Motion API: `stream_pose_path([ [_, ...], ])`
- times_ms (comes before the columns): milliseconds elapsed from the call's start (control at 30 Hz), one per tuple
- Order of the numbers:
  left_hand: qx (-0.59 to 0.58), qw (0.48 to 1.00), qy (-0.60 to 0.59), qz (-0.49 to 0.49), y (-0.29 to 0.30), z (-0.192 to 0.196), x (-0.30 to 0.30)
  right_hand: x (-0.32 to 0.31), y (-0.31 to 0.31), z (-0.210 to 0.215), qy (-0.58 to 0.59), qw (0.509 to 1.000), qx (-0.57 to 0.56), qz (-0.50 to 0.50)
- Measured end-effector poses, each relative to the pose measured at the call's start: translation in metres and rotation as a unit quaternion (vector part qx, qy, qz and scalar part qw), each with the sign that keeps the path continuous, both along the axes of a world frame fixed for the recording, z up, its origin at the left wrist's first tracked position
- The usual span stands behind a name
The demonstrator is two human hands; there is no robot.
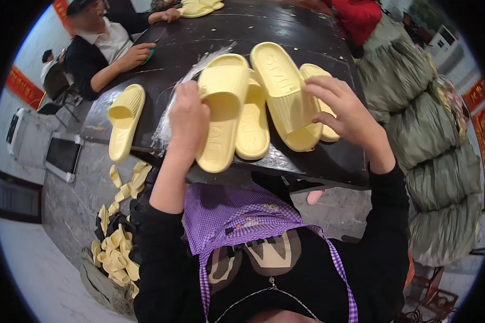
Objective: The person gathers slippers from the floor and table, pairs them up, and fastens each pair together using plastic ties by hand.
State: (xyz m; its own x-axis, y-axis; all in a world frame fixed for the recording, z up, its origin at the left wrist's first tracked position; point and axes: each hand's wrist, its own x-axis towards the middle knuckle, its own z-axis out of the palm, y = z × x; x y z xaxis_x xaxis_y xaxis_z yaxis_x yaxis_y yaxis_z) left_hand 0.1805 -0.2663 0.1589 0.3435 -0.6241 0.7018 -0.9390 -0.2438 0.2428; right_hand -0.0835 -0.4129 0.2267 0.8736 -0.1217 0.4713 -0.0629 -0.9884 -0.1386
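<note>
The left hand [188, 121] has its grip closed around the edge of a pale yellow foam slide sandal [221, 110], held tilted over the dark glossy counter [210, 32]. The right hand [342, 110] pinches the strap of a second pale yellow foam slide sandal [283, 89]. Between the two grips lies a third yellow sandal [253, 124]; left of the left grip, crinkled clear plastic film [170, 121] and a lone ribbed yellow sandal [125, 121].

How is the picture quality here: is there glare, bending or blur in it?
In the head view, the dark table shows glare streaks near its far end; straight edges bend toward the black round rim; the left hand, the right hand and the yellow slippers look fairly sharp.
</note>
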Motion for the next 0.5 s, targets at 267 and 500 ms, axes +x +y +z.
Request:
stream_pose_path([
  [267, 0.006, 0.987, 0.155, -0.033, 0.007, -0.014, 0.000, 0.031, -0.017, 0.004, 0.150, 0.984, 0.093, 0.008],
  [500, 0.101, 0.945, 0.305, -0.061, 0.013, -0.012, 0.012, 0.030, -0.025, 0.017, 0.105, 0.984, 0.142, 0.001],
])
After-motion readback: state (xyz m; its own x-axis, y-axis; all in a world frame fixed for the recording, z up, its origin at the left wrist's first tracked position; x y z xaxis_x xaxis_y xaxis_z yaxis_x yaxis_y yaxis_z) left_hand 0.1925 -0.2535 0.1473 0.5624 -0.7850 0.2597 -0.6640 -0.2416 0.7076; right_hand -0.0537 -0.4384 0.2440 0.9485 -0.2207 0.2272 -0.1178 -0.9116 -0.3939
